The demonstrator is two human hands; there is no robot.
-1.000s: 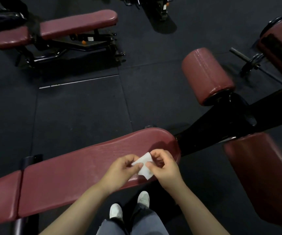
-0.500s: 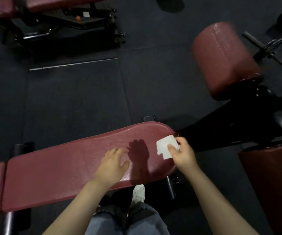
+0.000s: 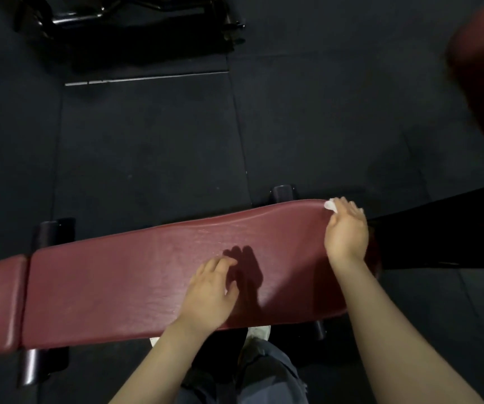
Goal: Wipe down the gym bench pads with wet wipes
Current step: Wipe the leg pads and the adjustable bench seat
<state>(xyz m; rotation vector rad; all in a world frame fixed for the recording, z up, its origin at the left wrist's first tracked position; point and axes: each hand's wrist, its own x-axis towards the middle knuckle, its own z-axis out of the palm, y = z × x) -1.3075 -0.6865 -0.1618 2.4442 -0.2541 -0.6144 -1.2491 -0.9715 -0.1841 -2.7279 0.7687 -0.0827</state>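
Wiping begins at the far right end of the bench pad (image 3: 153, 287): the right hand (image 3: 346, 233) presses the wet wipe (image 3: 330, 205) there with flattened fingers, while the left hand (image 3: 208, 295) rests relaxed mid-pad. Next likely comes a sweep leftward along it.

Your right hand (image 3: 346, 234) is pressing a white wipe (image 3: 330, 205) that looks like soft, thin cloth or paper — matt, a bit crumpled where it pokes out past your fingertips. Under it the maroon bench pad (image 3: 147, 275) looks like vinyl or leatherette: slight sheen, fine wrinkled grain, smooth stitched-looking edge. Your left hand (image 3: 210, 290) rests on that same grainy surface, nearer you than the wipe. Beyond the wipe, the floor mats (image 3: 147, 147) look like dark rubber, matt and finely speckled. Frame tubes (image 3: 283, 192) poking out past the pad look like black painted metal — faintly glossy.
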